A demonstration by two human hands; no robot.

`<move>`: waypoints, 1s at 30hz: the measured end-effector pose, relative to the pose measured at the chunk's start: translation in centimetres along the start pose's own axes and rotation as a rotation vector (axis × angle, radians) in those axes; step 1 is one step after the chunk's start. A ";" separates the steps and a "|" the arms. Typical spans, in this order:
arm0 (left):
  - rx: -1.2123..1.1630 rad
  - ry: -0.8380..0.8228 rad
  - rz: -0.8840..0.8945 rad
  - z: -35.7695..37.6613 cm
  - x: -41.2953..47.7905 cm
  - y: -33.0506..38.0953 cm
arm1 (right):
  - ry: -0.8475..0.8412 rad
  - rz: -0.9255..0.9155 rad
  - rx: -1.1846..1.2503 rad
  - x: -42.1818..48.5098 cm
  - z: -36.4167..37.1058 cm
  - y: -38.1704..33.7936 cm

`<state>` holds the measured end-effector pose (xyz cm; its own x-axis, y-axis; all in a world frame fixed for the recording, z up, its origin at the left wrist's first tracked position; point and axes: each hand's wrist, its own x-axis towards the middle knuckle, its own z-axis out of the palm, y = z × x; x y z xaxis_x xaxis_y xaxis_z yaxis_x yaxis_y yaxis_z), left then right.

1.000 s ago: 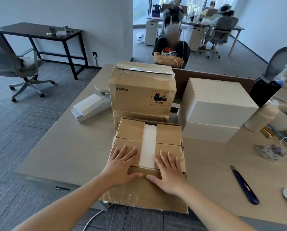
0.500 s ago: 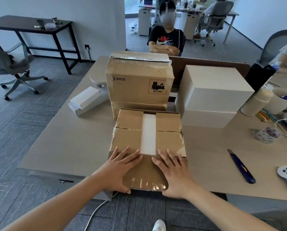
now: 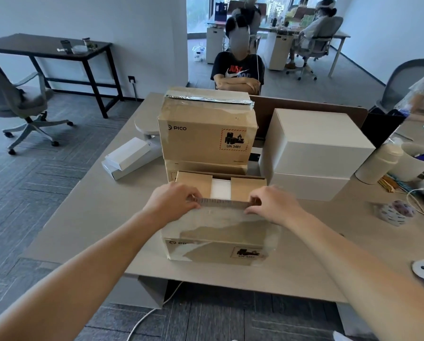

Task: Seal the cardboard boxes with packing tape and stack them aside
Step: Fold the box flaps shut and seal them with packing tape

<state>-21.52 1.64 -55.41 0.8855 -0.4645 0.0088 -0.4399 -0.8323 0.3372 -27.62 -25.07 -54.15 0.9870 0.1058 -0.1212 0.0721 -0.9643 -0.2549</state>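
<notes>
- Open cardboard box (image 3: 220,242) sits near the front edge of the surface (image 3: 88,217), lower centre of the frame; white contents (image 3: 220,191) show between its side flaps.
- Our left hand (image 3: 174,203) and right hand (image 3: 276,205) each pinch the free edge of the near flap (image 3: 222,219), fingers curled over it, one hand at each end.
- Two stacked PICO boxes (image 3: 203,136) stand just behind, the top one taped.
- We note the tape roll (image 3: 395,212) at the right of the frame, well apart from the box.
</notes>
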 end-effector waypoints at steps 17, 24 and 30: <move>-0.060 -0.212 0.058 7.8 1.8 -4.8 | -0.042 -0.038 -0.043 -0.9 9.9 5.5; -0.106 -0.219 -0.053 6.7 3.2 -8.8 | 0.005 0.181 0.050 0.0 11.4 5.4; -0.496 -0.184 -0.185 9.8 1.5 -10.1 | 0.101 0.408 0.250 1.5 11.8 5.2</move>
<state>-17.22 6.43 -68.02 0.8812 -0.4064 -0.2416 -0.1177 -0.6834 0.7204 -27.47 -27.09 -66.95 0.9375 -0.3044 -0.1689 -0.3480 -0.8330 -0.4302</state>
